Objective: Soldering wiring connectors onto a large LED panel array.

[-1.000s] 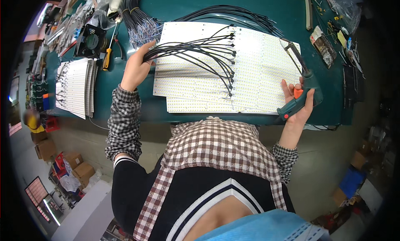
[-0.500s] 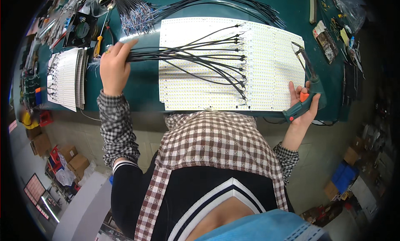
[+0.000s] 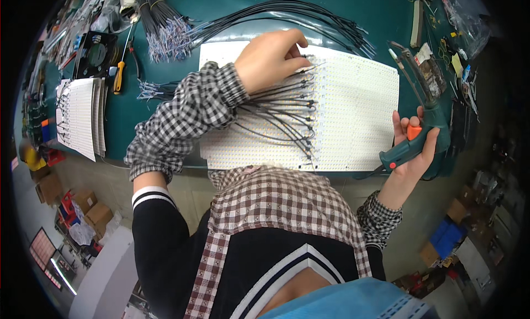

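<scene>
My left hand [image 3: 271, 59] reaches over the upper part of a white LED board [image 3: 359, 115], its fingers bent together beside the topmost cable ends. Whatever it pinches is hidden. Several black cables [image 3: 270, 112] fan out across the board, their right ends along a row near its middle. My forearm covers part of the bundle, whose frayed left ends [image 3: 154, 90] show past the sleeve. In my right hand [image 3: 417, 161] is a green soldering gun [image 3: 436, 123] with an orange trigger, its tip pointing up and away, off the board's right edge.
On the left stand stacked white boards [image 3: 77, 117], with an orange-handled screwdriver [image 3: 118, 79] and a black fan [image 3: 96, 54] behind them. More bundled black cables [image 3: 287, 9] lie along the back of the green table [image 3: 193, 4]. A wrapped block [image 3: 430, 70] sits at the right.
My left hand has let go of the cables' left part and moved right to their upper ends on the board. The soldering gun has shifted slightly right and down.
</scene>
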A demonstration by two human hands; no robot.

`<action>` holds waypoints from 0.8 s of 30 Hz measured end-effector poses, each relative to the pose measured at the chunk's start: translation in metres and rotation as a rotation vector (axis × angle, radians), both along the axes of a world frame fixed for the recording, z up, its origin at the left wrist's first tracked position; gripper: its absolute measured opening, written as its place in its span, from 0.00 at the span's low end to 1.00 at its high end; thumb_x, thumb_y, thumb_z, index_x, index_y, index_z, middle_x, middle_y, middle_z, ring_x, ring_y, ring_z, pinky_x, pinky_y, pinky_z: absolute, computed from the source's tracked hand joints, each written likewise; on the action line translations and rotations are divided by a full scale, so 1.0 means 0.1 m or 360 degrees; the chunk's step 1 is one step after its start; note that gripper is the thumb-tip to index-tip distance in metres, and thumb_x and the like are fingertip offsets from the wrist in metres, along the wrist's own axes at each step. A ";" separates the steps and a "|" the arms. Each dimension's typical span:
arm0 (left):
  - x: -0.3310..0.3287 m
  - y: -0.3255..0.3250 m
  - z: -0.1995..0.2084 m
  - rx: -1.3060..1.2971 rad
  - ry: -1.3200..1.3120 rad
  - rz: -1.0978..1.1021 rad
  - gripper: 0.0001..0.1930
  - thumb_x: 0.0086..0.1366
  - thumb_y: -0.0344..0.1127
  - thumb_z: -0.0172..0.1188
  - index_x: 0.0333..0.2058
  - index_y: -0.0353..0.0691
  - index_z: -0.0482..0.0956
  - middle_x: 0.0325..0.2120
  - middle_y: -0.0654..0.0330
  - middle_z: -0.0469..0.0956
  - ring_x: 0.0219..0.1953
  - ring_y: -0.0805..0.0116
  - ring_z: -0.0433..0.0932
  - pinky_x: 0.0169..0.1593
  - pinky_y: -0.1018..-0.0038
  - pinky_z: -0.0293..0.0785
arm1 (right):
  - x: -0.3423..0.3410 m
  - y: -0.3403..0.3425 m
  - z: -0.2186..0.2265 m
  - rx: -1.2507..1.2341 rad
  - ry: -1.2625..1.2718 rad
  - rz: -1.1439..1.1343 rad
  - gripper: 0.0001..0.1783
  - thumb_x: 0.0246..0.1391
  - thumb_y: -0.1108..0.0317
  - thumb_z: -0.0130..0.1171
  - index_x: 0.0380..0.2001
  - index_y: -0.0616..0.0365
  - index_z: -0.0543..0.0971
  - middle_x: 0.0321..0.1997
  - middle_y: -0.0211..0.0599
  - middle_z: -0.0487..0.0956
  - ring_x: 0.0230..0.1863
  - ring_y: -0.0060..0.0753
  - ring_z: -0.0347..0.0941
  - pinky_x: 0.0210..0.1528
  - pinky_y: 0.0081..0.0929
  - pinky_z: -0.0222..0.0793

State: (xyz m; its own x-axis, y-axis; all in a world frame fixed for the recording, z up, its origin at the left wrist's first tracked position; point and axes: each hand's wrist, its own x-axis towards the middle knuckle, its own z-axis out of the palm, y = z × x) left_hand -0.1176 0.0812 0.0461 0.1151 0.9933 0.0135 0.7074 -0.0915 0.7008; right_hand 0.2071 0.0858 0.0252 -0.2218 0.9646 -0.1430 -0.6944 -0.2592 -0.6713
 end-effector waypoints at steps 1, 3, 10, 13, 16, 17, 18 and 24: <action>-0.03 0.06 -0.04 -0.0002 0.0000 -0.0003 0.16 0.54 0.39 0.61 0.36 0.33 0.74 0.25 0.52 0.77 0.30 0.60 0.78 0.35 0.69 0.73 | -0.06 0.04 0.05 0.0029 -0.0035 0.0011 0.28 0.59 0.53 0.46 0.51 0.69 0.65 0.33 0.38 0.75 0.39 0.33 0.73 0.60 0.47 0.56; -0.05 0.12 -0.07 -0.0221 -0.0307 -0.0043 0.10 0.56 0.30 0.59 0.36 0.32 0.74 0.25 0.59 0.77 0.24 0.75 0.76 0.30 0.79 0.72 | -0.10 0.09 0.13 0.0099 -0.0066 0.0019 0.27 0.59 0.54 0.45 0.51 0.69 0.65 0.33 0.38 0.75 0.39 0.33 0.73 0.60 0.48 0.56; 0.24 0.02 -0.07 -0.0368 -0.0377 -0.0002 0.08 0.55 0.31 0.60 0.30 0.33 0.75 0.22 0.66 0.72 0.26 0.81 0.67 0.31 0.84 0.66 | -0.17 0.02 -0.03 0.0131 -0.0270 -0.0016 0.28 0.59 0.54 0.46 0.52 0.68 0.64 0.34 0.40 0.75 0.40 0.36 0.72 0.61 0.50 0.55; 0.31 0.02 -0.07 -0.0196 -0.0219 0.0057 0.10 0.50 0.38 0.61 0.26 0.37 0.77 0.20 0.58 0.74 0.24 0.70 0.72 0.31 0.75 0.70 | -0.22 -0.14 -0.18 0.0076 -0.0265 0.0021 0.29 0.59 0.54 0.47 0.52 0.69 0.63 0.34 0.39 0.76 0.41 0.38 0.72 0.62 0.50 0.52; 0.31 0.00 -0.07 -0.0192 -0.0304 0.0072 0.08 0.51 0.35 0.60 0.26 0.35 0.76 0.22 0.62 0.73 0.26 0.74 0.70 0.31 0.78 0.68 | -0.22 -0.27 -0.22 -0.0036 -0.0129 -0.0021 0.28 0.59 0.53 0.46 0.52 0.69 0.63 0.35 0.39 0.76 0.41 0.38 0.72 0.63 0.50 0.52; 0.32 0.00 -0.05 -0.0179 -0.0312 0.0063 0.07 0.53 0.32 0.60 0.28 0.34 0.76 0.24 0.65 0.72 0.27 0.79 0.68 0.31 0.82 0.66 | -0.21 -0.29 -0.25 -0.0037 -0.0107 -0.0051 0.28 0.59 0.53 0.45 0.52 0.69 0.63 0.35 0.39 0.76 0.41 0.37 0.72 0.63 0.49 0.51; 0.33 0.00 -0.02 -0.0192 -0.0317 0.0059 0.07 0.53 0.32 0.60 0.28 0.34 0.76 0.24 0.65 0.72 0.27 0.79 0.68 0.31 0.82 0.66 | -0.21 -0.31 -0.27 -0.0036 -0.0083 -0.0080 0.28 0.59 0.53 0.45 0.52 0.68 0.63 0.35 0.39 0.75 0.41 0.37 0.72 0.64 0.49 0.50; 0.40 0.08 0.10 -0.0208 0.0040 -0.0085 0.07 0.53 0.31 0.60 0.28 0.33 0.76 0.25 0.65 0.73 0.28 0.80 0.70 0.33 0.83 0.68 | -0.20 -0.30 -0.28 -0.0007 -0.0135 -0.0068 0.29 0.60 0.51 0.44 0.52 0.68 0.64 0.36 0.38 0.76 0.41 0.36 0.72 0.64 0.48 0.49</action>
